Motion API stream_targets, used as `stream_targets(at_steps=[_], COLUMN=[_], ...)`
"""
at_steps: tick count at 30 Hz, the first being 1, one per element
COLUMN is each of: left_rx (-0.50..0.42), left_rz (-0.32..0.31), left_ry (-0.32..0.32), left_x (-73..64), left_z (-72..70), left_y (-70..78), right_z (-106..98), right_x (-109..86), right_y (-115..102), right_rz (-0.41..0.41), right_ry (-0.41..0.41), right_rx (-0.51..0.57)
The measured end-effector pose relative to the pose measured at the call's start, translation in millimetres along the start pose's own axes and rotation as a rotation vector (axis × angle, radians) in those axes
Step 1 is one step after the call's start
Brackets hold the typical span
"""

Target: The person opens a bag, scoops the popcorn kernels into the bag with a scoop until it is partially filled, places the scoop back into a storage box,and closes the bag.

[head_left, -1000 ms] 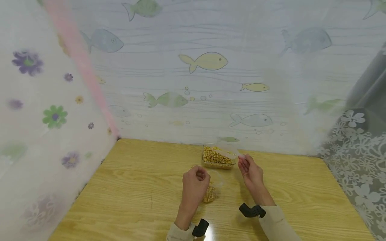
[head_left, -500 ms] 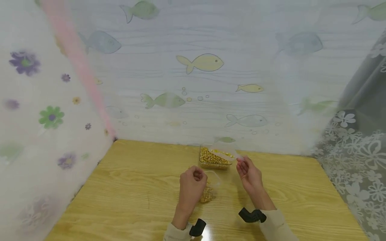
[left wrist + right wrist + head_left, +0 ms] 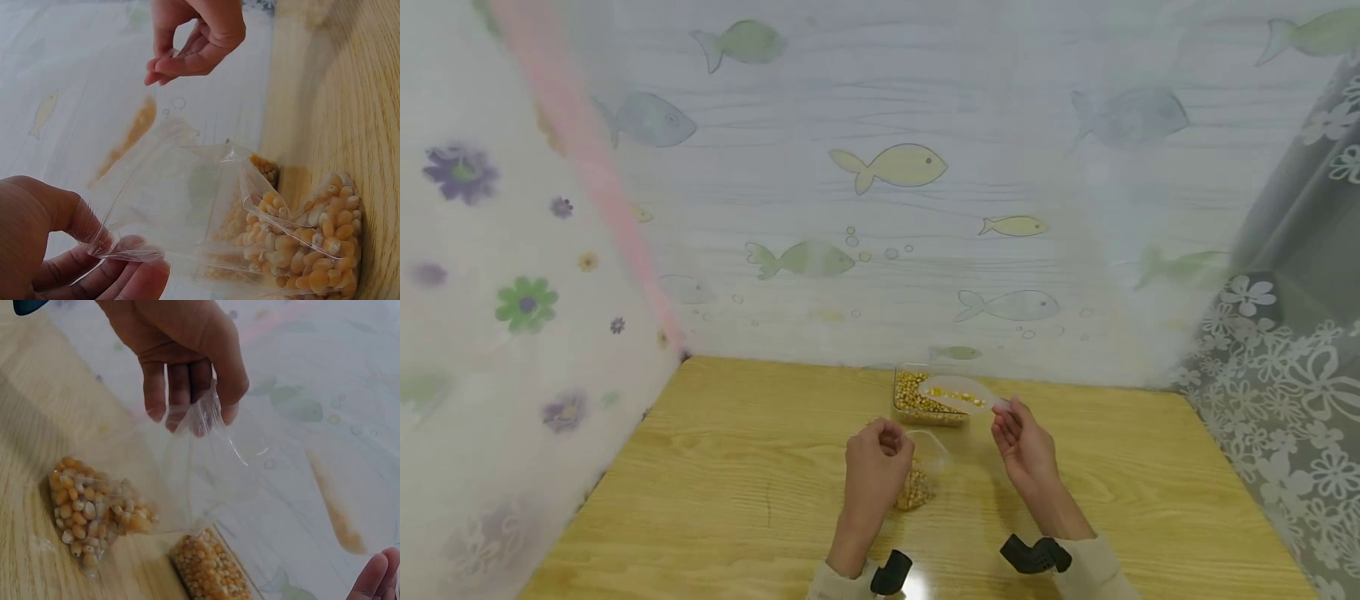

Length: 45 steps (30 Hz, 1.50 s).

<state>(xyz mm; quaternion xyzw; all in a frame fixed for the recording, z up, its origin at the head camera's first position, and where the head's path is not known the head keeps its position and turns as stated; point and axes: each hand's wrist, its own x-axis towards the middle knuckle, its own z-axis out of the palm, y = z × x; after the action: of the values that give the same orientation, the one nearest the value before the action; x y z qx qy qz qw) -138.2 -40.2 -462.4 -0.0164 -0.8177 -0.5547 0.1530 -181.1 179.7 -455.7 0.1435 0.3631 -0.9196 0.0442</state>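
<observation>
A fish-print backdrop hangs close behind the table's far edge, leaving little room there for a wide swing. The table carries a clear container at that far edge, about midway between the far corners; its near wall lies between the scooping and the bagging, so the scoop is best lifted well over the rim. Nearer the front edge, between the two hands, a clear plastic bag stands on the table with corn in its bottom. Its film is so transparent that I cannot be sure how wide the mouth gapes. The left hand pinches the mouth's edge and covers one side of it; spreading the film toward the other hand would give a safer target. The right hand pinches the handle of a translucent scoop, whose bowl hangs above the container. Holding it level while crossing, then tipping slowly and low inside the mouth, should stop spills; the loose film could snag the tip. Smallest, the yellow kernels lie in a thin row along the scoop and could roll off easily.
</observation>
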Motion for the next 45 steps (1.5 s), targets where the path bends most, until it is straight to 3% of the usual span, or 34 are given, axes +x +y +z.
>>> stream_targets(at_steps=[10, 23, 30, 39, 45], left_rx=[0.003, 0.005, 0.009, 0.034, 0.022], left_rz=[-0.003, -0.006, -0.015, 0.031, 0.030], left_ry=[0.001, 0.005, 0.000, -0.001, -0.009], left_x=[-0.9, -3.1, -6.1, -0.5, 3.2], left_z=[0.6, -0.1, -0.5, -0.3, -1.0], left_y=[-0.4, -0.4, 2.7, -0.2, -1.2], right_z=[-5, -26, -31, -14, 0], right_x=[-10.4, -25.3, -30.9, -32.5, -32.0], right_y=[-8, 0, 6, 8, 9], right_rz=[0.010, -0.041, -0.148, -0.296, -0.399], right_ry=[0.024, -0.035, -0.083, -0.025, 0.006], right_rx=[-0.034, -0.221, -0.329, -0.467, -0.559])
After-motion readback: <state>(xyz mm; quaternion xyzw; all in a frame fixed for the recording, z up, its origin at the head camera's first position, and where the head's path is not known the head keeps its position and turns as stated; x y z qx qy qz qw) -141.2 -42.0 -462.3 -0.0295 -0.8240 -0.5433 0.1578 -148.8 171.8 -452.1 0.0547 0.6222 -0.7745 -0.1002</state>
